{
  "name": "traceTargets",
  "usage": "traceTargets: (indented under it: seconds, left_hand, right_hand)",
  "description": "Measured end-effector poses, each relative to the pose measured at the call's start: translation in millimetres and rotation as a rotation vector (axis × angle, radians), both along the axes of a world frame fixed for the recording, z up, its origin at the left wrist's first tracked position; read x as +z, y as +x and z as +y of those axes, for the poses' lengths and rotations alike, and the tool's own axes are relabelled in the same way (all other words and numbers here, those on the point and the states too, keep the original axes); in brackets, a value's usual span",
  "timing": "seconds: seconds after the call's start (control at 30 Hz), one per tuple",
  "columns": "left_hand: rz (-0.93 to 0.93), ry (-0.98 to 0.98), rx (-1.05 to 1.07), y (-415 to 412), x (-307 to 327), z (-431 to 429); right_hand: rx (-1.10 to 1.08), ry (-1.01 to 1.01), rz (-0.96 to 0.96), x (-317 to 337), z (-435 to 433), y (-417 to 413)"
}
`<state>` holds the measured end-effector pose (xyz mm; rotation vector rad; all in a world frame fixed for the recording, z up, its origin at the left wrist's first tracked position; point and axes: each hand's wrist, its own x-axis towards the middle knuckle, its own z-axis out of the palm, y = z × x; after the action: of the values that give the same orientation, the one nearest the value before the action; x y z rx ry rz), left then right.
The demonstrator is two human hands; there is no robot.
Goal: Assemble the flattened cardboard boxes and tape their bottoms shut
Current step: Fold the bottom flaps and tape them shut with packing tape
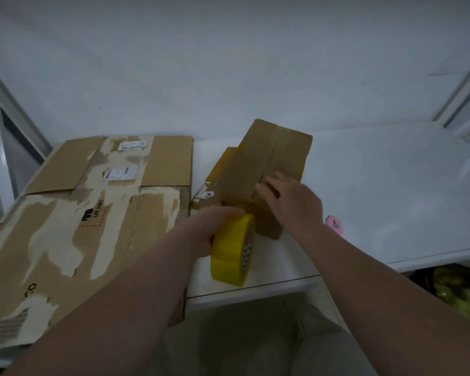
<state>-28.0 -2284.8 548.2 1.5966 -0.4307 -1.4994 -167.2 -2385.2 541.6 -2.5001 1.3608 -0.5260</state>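
Sealing one box: why does the right hand [291, 202] lie on the assembled box [263, 164] while the left hand [215, 226] carries the tape roll [232, 249]? (Student)

The assembled box stands bottom-up near the middle of the counter [391, 185], its two flaps meeting along a centre seam. The right hand rests on the near end of that seam, fingers fairly straight and spread, apparently pressing the flaps flat. The left hand's fingers curl round the yellow tape roll, which is held on edge against the box's near end, just inside the counter's front edge. Judged from this, a strip is being started or drawn along the seam. Whether tape covers the seam cannot be told through the blur. (Tutor)

And the counts? (Student)

One tape roll; one assembled box; two flattened ones. The far flattened box [109, 161] lies toward the back edge on the left. The near flattened box [65, 245] meets it and appears to reach past the front edge at the left corner, so both wait within the left arm's reach. A yellowish labelled cardboard piece [215, 177] touches the assembled box's left side, and whether it is a third box or a flap cannot be told. One small pink object [335, 225] lies just beside the right wrist, possibly a cutter. (Tutor)
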Motion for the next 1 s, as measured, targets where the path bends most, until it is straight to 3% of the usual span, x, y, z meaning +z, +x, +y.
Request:
traceTargets:
  seconds: [0.1,0.23,0.3,0.4,0.5,0.67,0.8,0.9,1.0]
  left_hand:
    - [-0.065,-0.017,0.045,-12,-2,-3]
    - [-0.083,-0.007,0.079,-17,-7,-7]
    - [-0.086,-0.007,0.086,-17,-7,-7]
    - [-0.101,0.016,0.099,-18,-6,-7]
    - [-0.115,0.038,0.101,-17,-5,-7]
    - [-0.088,0.052,0.106,-18,1,-6]
    - [-0.049,0.081,0.074,-14,1,-6]
    - [-0.039,0.079,0.064,-14,1,-5]
    - [0.014,0.053,0.043,-12,3,-3]
  right_hand:
    - [-0.292,0.058,-0.111,-8,-12,-28]
    - [-0.451,0.334,0.181,-38,-27,-61]
    - [-0.428,0.378,0.304,-55,-30,-69]
    - [-0.397,0.408,0.276,-70,-30,-75]
    - [-0.397,0.286,0.263,-71,-29,-77]
    - [-0.235,0.323,0.099,-70,-22,-75]
    - [-0.251,-0.028,-0.223,-40,-12,-62]
    - [-0.014,-0.138,-0.284,-9,-4,-35]
    - [0.169,-0.04,-0.156,1,3,-5]
